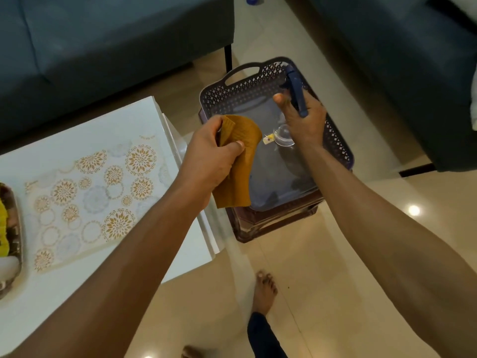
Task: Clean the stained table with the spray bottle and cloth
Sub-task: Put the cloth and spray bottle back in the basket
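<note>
My left hand grips a mustard-yellow cloth, which hangs down over the near left corner of a purple plastic basket. My right hand is curled round the neck of a spray bottle; its dark blue trigger head sticks up past my fingers and its clear body shows below my palm, over the basket. The white table with a gold and blue floral pattern lies to the left, under my left forearm.
The basket sits on a dark stool right of the table. Dark sofas stand behind the table and at the right. A tray of items is on the table's left edge. My bare foot is on the tiled floor.
</note>
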